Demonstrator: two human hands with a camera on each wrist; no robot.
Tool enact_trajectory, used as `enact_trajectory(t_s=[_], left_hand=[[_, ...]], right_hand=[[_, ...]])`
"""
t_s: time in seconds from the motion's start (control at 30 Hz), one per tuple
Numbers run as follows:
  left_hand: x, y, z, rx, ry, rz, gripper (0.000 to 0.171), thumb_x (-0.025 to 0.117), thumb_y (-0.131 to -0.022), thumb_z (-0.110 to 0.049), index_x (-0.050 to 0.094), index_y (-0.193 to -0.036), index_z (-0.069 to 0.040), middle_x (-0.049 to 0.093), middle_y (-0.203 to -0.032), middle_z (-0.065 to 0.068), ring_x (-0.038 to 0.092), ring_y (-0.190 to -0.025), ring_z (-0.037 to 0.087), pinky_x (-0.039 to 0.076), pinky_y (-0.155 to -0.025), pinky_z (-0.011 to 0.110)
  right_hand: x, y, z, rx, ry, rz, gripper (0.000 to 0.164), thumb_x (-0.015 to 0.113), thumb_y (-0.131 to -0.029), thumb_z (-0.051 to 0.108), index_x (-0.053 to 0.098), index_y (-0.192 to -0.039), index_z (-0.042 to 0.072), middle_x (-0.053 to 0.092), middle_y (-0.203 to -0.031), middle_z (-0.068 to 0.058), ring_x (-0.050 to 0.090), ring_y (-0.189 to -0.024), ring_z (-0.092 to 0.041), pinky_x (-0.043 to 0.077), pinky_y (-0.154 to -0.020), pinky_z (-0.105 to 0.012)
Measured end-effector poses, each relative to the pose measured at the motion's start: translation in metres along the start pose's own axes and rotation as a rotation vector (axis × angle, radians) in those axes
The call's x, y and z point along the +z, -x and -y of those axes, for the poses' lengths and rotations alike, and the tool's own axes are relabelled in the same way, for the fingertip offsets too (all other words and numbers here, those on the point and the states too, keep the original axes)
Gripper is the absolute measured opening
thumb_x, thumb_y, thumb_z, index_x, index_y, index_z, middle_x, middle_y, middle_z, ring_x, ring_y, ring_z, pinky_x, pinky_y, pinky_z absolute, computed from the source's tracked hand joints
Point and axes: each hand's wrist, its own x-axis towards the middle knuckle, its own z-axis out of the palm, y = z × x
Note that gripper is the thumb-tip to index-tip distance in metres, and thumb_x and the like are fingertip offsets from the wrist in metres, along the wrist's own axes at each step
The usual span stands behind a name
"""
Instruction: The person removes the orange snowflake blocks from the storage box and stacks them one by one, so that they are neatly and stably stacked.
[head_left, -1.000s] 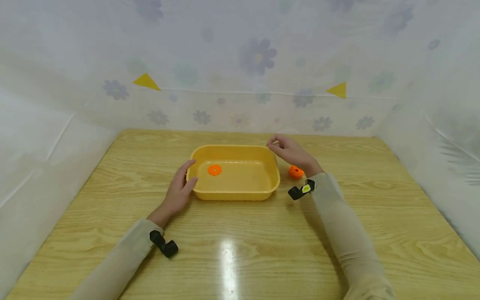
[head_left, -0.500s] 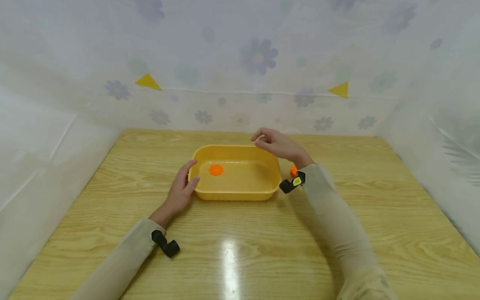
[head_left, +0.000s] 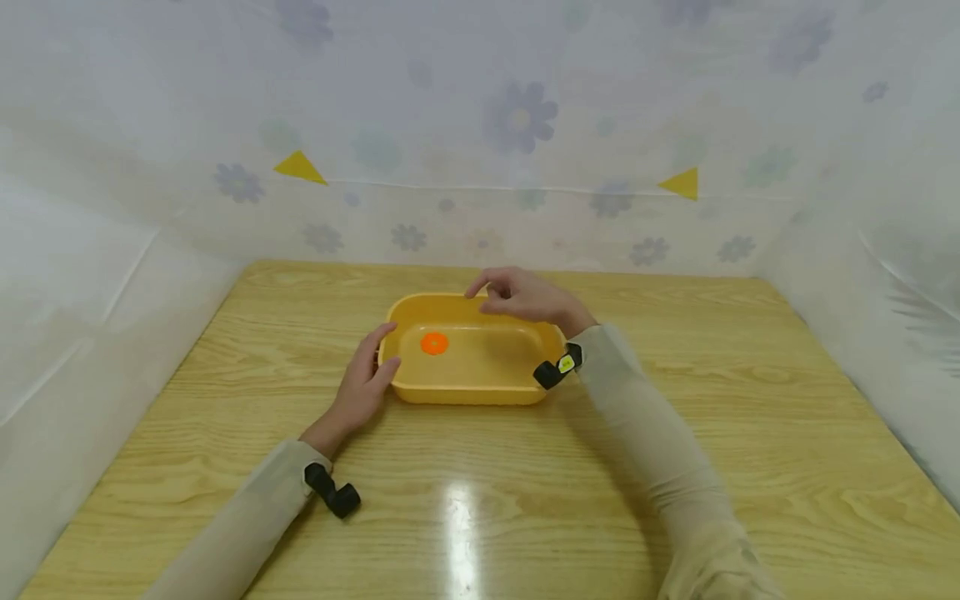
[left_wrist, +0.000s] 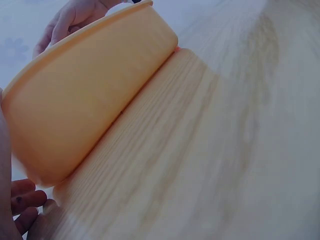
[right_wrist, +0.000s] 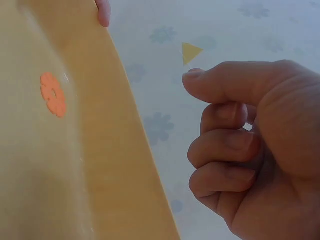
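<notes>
A yellow plastic tray (head_left: pixel 472 396) with high walls sits on the table. My left hand (head_left: pixel 358 387) holds its left end, thumb at the front corner and fingers along the side. On the tray floor lies a flat orange flower-shaped piece (head_left: pixel 434 343) with a small centre hole, left of the middle. Over the tray's back right part hovers my right hand (head_left: pixel 517 296), index finger reaching forward. In the right wrist view its thumb is out and the other fingers (right_wrist: pixel 225 145) are bent in, with nothing between them.
A wood-grain table (head_left: pixel 420 492) spreads around the tray. White flower-printed sheeting (head_left: pixel 480 125) walls the back and sides, marked with two yellow triangles (head_left: pixel 302 167). The right forearm (head_left: pixel 630 400) crosses the area right of the tray.
My right hand has moved left, from the tray's back right corner to over its inside. The orange object right of the tray is now hidden behind that arm. My left hand stays put.
</notes>
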Motion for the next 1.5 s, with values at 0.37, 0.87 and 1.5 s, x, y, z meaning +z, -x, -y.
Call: enact_trajectory(t_s=[0.37,0.87,1.5], left_hand=[[0.001,0.003,0.0,-0.013,0.006,-0.001,0.049,0.047,-0.098,-0.002,0.034,-0.143,0.009,0.036,-0.145,0.031,0.044,-0.12,0.039,0.031,-0.088,0.013],[0.001,0.004,-0.006,-0.01,0.01,0.002,0.048,0.046,-0.097,0.001,0.033,-0.142,0.012,0.035,-0.143,0.033,0.044,-0.119,0.046,0.038,-0.095,0.045],[0.008,-0.001,0.04,0.012,0.027,-0.011,0.049,0.047,-0.099,-0.007,0.035,-0.147,-0.003,0.036,-0.148,0.021,0.042,-0.125,0.035,0.036,-0.099,0.05]], right_hand=[[0.013,-0.018,-0.006,-0.018,0.043,0.053,0.025,0.059,-0.093,0.003,0.064,-0.118,-0.002,0.041,-0.059,0.002,0.03,-0.049,-0.01,0.04,-0.066,-0.026],[0.03,-0.041,-0.011,0.057,0.103,0.169,0.028,0.062,-0.091,0.006,0.065,-0.119,0.003,0.042,-0.057,0.004,0.034,-0.052,-0.01,0.037,-0.061,-0.025],[0.05,-0.055,-0.016,0.112,0.15,0.272,0.036,0.061,-0.088,0.003,0.062,-0.124,0.002,0.039,-0.057,0.005,0.033,-0.052,-0.009,0.034,-0.058,-0.022]])
